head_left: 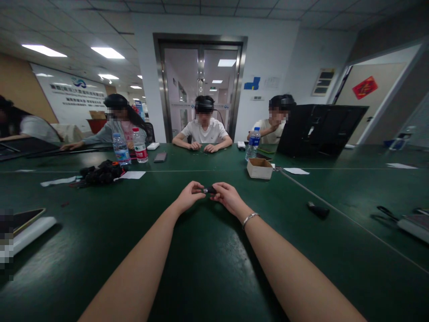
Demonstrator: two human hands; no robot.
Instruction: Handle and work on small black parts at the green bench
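Note:
Both my arms reach forward over a dark green table (208,268). My left hand (189,195) and my right hand (226,196) meet at the middle, fingers pinched together on a small black object (209,190) held between them. A thin bracelet circles my right wrist. The object is too small to name; a pale tip shows at its left end.
A small cardboard box (259,168) stands beyond my hands to the right. A heap of black parts (100,173) and water bottles (127,146) are at the left. A black item (318,210) lies to the right. Three people sit across the table; a black screen (320,129) stands at the far right.

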